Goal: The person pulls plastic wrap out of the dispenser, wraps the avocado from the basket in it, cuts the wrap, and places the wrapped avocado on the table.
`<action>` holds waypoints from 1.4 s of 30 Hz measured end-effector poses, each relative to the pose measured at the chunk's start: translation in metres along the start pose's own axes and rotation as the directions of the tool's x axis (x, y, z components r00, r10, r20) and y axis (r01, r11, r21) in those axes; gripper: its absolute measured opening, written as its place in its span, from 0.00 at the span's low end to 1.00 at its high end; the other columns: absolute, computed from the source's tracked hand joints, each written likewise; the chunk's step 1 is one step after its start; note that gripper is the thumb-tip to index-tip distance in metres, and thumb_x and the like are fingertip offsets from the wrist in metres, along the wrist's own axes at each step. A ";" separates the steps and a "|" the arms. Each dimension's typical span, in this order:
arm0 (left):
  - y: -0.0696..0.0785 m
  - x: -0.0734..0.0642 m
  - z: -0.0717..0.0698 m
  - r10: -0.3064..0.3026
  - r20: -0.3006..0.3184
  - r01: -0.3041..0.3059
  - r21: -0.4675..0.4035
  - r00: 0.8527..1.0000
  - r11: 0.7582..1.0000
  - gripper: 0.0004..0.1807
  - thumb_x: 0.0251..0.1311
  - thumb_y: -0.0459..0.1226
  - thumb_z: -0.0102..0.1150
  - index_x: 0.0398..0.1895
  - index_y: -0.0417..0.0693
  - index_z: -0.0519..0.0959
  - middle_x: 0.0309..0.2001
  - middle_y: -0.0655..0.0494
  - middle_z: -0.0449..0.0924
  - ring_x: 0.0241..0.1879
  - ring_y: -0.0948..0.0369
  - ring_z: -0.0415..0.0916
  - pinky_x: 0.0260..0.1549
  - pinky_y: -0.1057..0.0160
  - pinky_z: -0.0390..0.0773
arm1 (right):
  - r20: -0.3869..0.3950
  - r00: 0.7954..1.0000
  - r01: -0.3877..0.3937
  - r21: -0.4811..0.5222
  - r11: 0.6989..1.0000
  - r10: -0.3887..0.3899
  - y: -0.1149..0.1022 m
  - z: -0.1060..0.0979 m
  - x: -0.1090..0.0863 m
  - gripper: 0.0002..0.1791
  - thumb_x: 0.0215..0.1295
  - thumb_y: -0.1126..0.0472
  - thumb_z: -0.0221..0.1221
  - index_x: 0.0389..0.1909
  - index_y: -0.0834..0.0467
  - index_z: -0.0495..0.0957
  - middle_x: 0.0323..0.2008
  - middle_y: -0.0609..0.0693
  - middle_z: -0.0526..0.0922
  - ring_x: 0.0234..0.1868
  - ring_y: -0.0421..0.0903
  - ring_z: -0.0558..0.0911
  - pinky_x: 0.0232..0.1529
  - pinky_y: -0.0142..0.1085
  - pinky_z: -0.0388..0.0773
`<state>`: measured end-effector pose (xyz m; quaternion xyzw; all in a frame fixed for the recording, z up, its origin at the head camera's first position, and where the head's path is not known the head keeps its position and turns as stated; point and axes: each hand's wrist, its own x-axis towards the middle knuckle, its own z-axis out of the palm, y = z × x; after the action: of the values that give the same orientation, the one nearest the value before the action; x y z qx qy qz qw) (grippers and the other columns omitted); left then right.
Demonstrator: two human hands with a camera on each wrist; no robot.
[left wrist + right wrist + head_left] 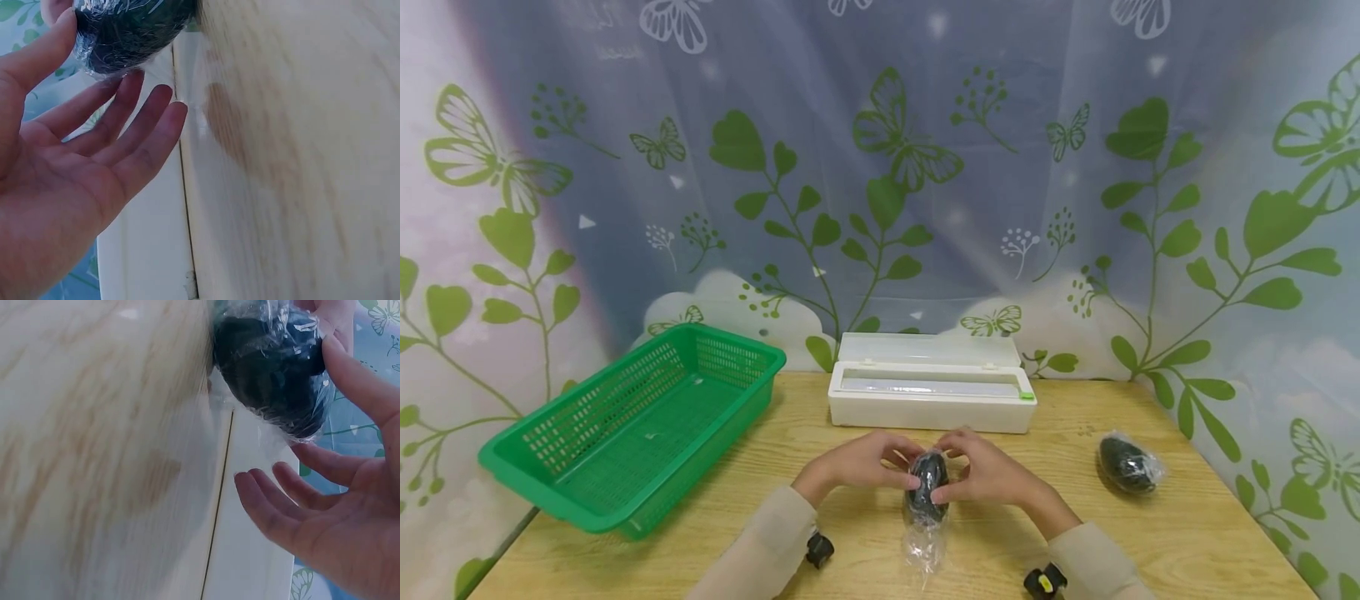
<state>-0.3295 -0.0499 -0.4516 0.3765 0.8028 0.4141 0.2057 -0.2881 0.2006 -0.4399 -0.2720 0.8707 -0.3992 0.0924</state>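
A dark avocado (929, 482) in clear plastic wrap stands upright between my hands, over the middle of the table. My left hand (872, 461) pinches its left side with thumb and index finger, and the other fingers spread loosely, as the left wrist view shows. From the right, my right hand (988, 472) holds it between thumb and fingertips. Loose wrap (923, 548) trails below the avocado towards me. In the right wrist view, film bunches around the avocado (272, 369). A second wrapped dark avocado (1127, 463) lies at the right side of the table.
Behind my hands, a white plastic wrap dispenser (928, 412) has its lid raised, with the roll inside. A green plastic basket (658, 454) stands on the left. The wooden table (1067, 533) ends at a printed curtain (1000, 192).
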 end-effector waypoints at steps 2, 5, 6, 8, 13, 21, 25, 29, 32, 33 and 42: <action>0.000 -0.001 0.000 -0.014 0.003 0.014 -0.004 1.000 1.000 0.22 0.67 0.40 0.68 0.62 0.44 0.80 0.60 0.49 0.83 0.62 0.50 0.80 0.61 0.60 0.82 | -0.002 1.000 -0.007 0.004 1.000 0.007 0.000 0.000 0.000 0.34 0.56 0.52 0.77 0.58 0.65 0.77 0.59 0.63 0.77 0.63 0.67 0.78 0.54 0.53 0.86; 0.001 -0.002 0.001 -0.044 0.000 0.044 -0.023 0.999 0.999 0.22 0.65 0.39 0.69 0.60 0.44 0.80 0.61 0.50 0.82 0.65 0.48 0.78 0.61 0.60 0.82 | 0.028 1.000 -0.001 0.058 0.998 0.000 0.002 0.001 0.001 0.34 0.54 0.55 0.78 0.56 0.66 0.74 0.55 0.62 0.83 0.60 0.64 0.81 0.56 0.52 0.85; 0.001 -0.002 0.001 -0.048 0.004 0.048 -0.033 0.999 0.998 0.21 0.65 0.39 0.70 0.59 0.44 0.80 0.60 0.50 0.83 0.65 0.48 0.78 0.61 0.60 0.82 | 0.040 0.999 0.000 0.077 0.997 -0.003 0.002 0.001 0.001 0.34 0.54 0.56 0.78 0.55 0.67 0.73 0.53 0.62 0.84 0.59 0.63 0.83 0.56 0.51 0.86; 0.001 -0.003 0.002 -0.059 0.014 0.060 -0.066 0.998 0.996 0.21 0.65 0.38 0.69 0.59 0.43 0.78 0.59 0.49 0.83 0.64 0.49 0.79 0.61 0.61 0.82 | 0.057 0.998 -0.002 0.104 0.995 -0.004 0.001 0.000 0.001 0.34 0.55 0.58 0.78 0.56 0.67 0.72 0.51 0.63 0.86 0.54 0.59 0.86 0.55 0.49 0.86; 0.001 -0.005 0.002 -0.090 0.030 0.094 -0.147 0.995 0.985 0.27 0.66 0.37 0.69 0.65 0.42 0.71 0.58 0.46 0.84 0.60 0.50 0.82 0.58 0.60 0.84 | 0.077 0.997 -0.019 0.108 0.994 0.010 -0.002 0.000 0.001 0.37 0.56 0.58 0.77 0.60 0.69 0.70 0.49 0.63 0.88 0.47 0.53 0.88 0.48 0.44 0.88; 0.002 -0.007 0.002 -0.109 0.082 0.126 -0.249 0.991 0.960 0.32 0.66 0.34 0.67 0.72 0.38 0.68 0.61 0.46 0.76 0.58 0.49 0.83 0.46 0.56 0.89 | 0.079 0.997 -0.022 0.073 0.997 0.016 -0.002 -0.001 0.003 0.42 0.54 0.55 0.78 0.64 0.71 0.72 0.50 0.61 0.86 0.45 0.49 0.87 0.45 0.37 0.88; 0.004 -0.007 0.001 -0.114 0.080 0.131 -0.272 0.990 0.953 0.29 0.66 0.33 0.67 0.69 0.37 0.71 0.62 0.46 0.74 0.55 0.51 0.85 0.42 0.55 0.90 | 0.030 1.000 0.006 0.051 0.999 -0.008 -0.004 -0.003 0.003 0.38 0.52 0.56 0.79 0.60 0.67 0.76 0.48 0.59 0.87 0.44 0.48 0.87 0.43 0.34 0.87; 0.005 -0.008 -0.002 -0.120 0.057 0.131 -0.273 0.991 0.953 0.31 0.65 0.34 0.68 0.70 0.42 0.70 0.66 0.46 0.72 0.55 0.52 0.85 0.41 0.55 0.90 | -0.027 1.000 0.018 0.053 0.998 -0.017 -0.007 -0.003 0.002 0.36 0.50 0.56 0.80 0.58 0.63 0.78 0.47 0.56 0.87 0.44 0.47 0.85 0.41 0.32 0.86; 0.005 -0.008 -0.004 -0.100 0.053 0.111 -0.273 0.994 0.956 0.33 0.66 0.35 0.68 0.72 0.44 0.68 0.70 0.44 0.69 0.57 0.50 0.84 0.42 0.54 0.90 | -0.066 0.998 0.016 0.062 0.998 -0.012 -0.010 -0.002 0.002 0.36 0.49 0.56 0.81 0.58 0.62 0.79 0.48 0.55 0.86 0.45 0.47 0.84 0.40 0.32 0.87; 0.005 -0.008 -0.004 -0.092 0.053 0.103 -0.272 0.994 0.957 0.33 0.66 0.35 0.68 0.72 0.44 0.67 0.71 0.43 0.69 0.57 0.50 0.84 0.43 0.54 0.90 | -0.075 0.997 0.017 0.064 0.998 -0.012 -0.010 -0.002 0.001 0.36 0.49 0.57 0.81 0.59 0.62 0.79 0.49 0.55 0.86 0.45 0.47 0.84 0.40 0.32 0.87; 0.005 -0.007 -0.002 -0.072 0.008 0.071 -0.277 0.997 0.958 0.32 0.66 0.33 0.67 0.71 0.41 0.68 0.68 0.41 0.73 0.53 0.50 0.86 0.42 0.55 0.90 | -0.087 0.996 0.030 0.075 0.997 -0.024 -0.009 -0.003 0.000 0.36 0.52 0.58 0.79 0.61 0.62 0.77 0.52 0.59 0.84 0.47 0.49 0.83 0.38 0.31 0.86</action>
<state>-0.3240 -0.0542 -0.4463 0.3141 0.7503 0.5151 0.2702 -0.2861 0.1975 -0.4316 -0.2626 0.8542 -0.4449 0.0596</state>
